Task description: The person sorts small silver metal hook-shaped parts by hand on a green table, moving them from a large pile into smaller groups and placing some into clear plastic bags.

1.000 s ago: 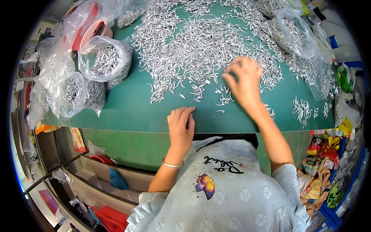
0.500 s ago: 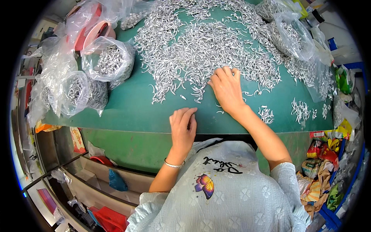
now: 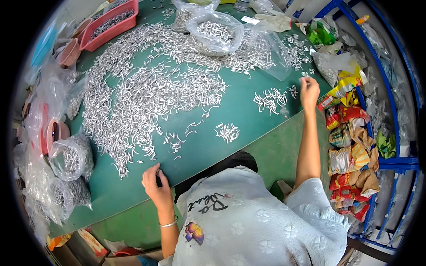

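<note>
Green desk (image 3: 199,151) runs across under everything. Main pile of curved silver pcs (image 3: 146,97) covers its L & centre, w/ a clear bag (image 3: 238,31) holding more pcs at the pile's far R. L hand (image 3: 154,185) is by the near edge, fingers loosely curled; can't tell if it grips anything. R hand (image 3: 310,94) is at the desk's R end, fingertips bunched, contents unclear. Big batch (image 3: 270,101) lies L of it, tiny batch (image 3: 293,91) just beside it, mid batch (image 3: 227,132) nearer centre. Prob. best: light fingertip pinch, few pcs per go, clear gaps btwn batches so nothing mixes; near edge risks drops. Loose pc (image 3: 177,157) R of L hand is easily missed.
</note>
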Motion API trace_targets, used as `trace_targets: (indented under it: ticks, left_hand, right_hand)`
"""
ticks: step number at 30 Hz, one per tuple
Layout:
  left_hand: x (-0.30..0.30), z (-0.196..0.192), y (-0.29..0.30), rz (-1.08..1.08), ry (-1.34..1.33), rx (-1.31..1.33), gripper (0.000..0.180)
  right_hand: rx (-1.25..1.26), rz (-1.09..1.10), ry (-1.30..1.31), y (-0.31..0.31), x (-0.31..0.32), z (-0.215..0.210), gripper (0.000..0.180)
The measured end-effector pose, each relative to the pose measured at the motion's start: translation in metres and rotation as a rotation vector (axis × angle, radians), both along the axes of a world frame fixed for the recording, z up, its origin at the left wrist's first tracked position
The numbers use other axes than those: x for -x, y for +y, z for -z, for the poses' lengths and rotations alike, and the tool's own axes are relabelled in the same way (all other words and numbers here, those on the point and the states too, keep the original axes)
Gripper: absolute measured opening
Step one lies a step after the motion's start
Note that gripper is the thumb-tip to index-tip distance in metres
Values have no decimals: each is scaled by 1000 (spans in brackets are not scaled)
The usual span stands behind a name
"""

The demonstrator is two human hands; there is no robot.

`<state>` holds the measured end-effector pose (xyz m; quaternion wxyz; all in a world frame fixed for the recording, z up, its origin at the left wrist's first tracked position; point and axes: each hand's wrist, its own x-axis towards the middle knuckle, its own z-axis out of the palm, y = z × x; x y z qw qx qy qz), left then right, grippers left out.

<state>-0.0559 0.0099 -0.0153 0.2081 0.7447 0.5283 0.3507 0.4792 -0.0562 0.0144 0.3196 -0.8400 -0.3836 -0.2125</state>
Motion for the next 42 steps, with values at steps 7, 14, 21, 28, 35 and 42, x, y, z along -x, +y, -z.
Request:
trace_targets:
  ticks: [7,14,21,28,35,42]
  left_hand:
    - [-2,-5,0,24,38,-32,30]
    - [-4,-7,-5,31,54,-1,32]
    - [5,-6,-4,-35,49,2,30]
    - [26,-6,3,-147,-6,1,30]
    - [18,-5,0,-78,40,41,33]
    - [23,-12,-4,0,-39,84,34]
  right_hand:
    - [173,260,-174,-18,-36,35,18]
    - [404,-913,65,64,265,-19,58]
    - [313,-1118,178,90,350,30,32]
    - [93,-933,319,116,309,9,9]
    - [316,-1135,234,85,339,-16,17]
    - [339,-1227,176,75,364,11,13]
